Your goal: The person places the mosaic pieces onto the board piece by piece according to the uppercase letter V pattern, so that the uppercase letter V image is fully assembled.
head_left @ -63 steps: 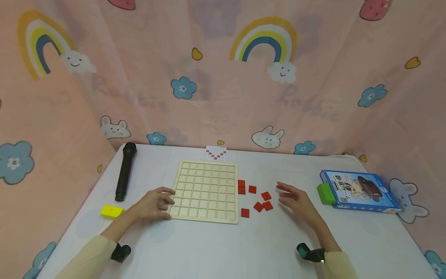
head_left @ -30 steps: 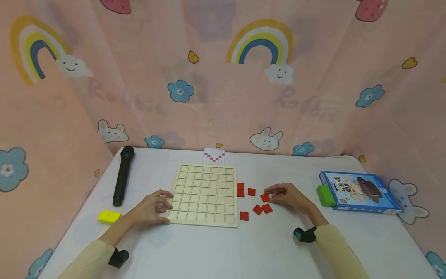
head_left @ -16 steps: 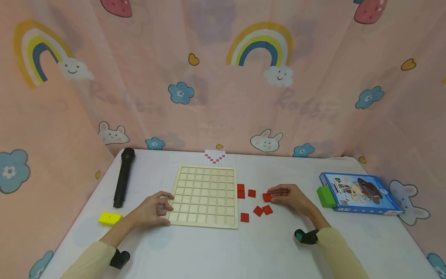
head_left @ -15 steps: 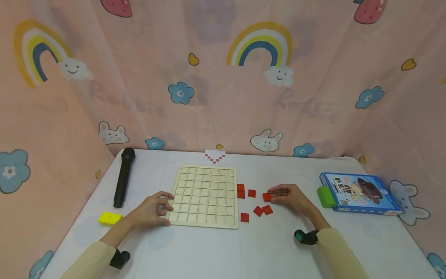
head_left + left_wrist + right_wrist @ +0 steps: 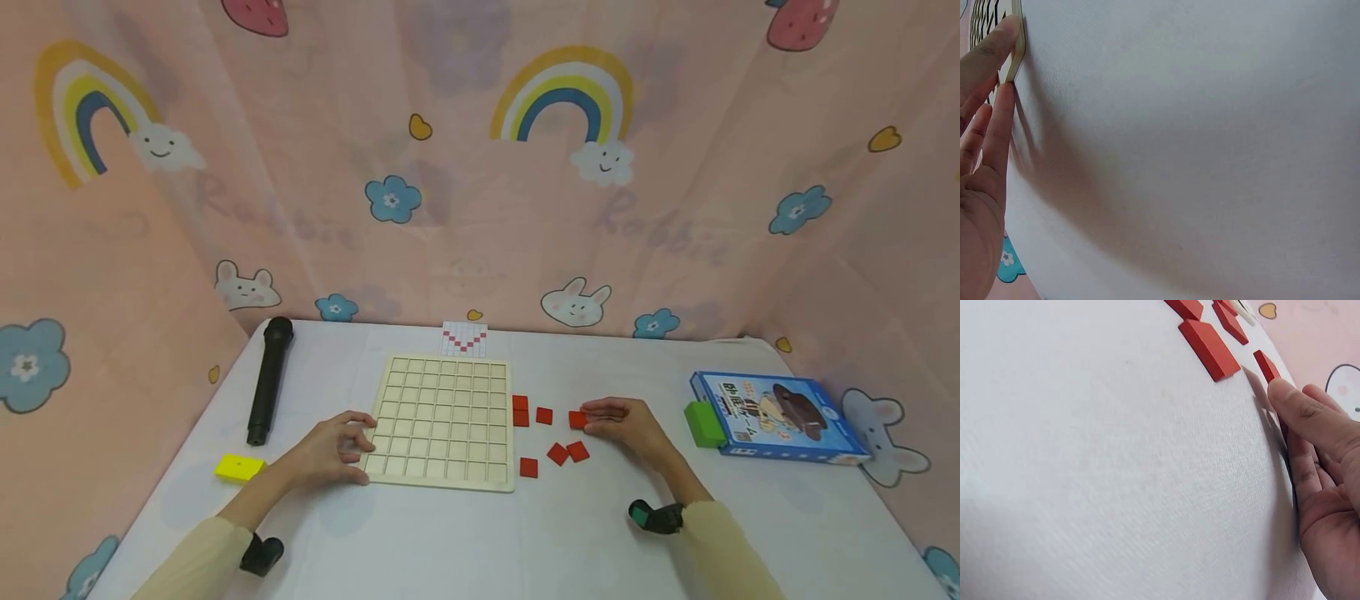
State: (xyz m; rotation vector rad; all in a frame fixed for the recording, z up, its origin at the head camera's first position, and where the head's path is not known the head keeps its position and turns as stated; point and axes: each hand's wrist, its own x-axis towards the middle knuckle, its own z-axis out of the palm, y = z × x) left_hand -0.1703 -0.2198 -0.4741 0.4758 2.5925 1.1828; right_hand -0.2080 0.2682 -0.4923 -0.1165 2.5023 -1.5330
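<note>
Okay so rn my right hand [image 5: 624, 423] has one flat red tile [image 5: 576, 420] between thumb and fingertips, which looks like a light pinch, tho the thumb hides part of it in the right wrist view so idk how firm it is. The tile sits down at desk level, just left of my knuckles, and that's prob the relation that matters for the next move: the grid board [image 5: 442, 425] is further left, w/ a single red tile [image 5: 543, 416] and then a pair of red tiles [image 5: 521, 411] hugging the board's right edge in between. Tile's face is squarish, so no real long axis to line up imo. Right hand is def the nearer one.

My left hand [image 5: 324, 450] is over on the other side, fingers apart and resting against the board's left edge, thumb by the near corner. Every slot I can see in the board is bare.

Closer to me there are two red tiles [image 5: 567, 452] w/ corners about touching, plus one red tile [image 5: 528, 467] near the board's lower right.

Surface is a desk [image 5: 450, 542] under smooth white cloth, w/ plenty of room in front. Past the board is a pattern card [image 5: 464, 339]; way off right, a green block [image 5: 704, 425] by a blue box [image 5: 780, 417].
</note>
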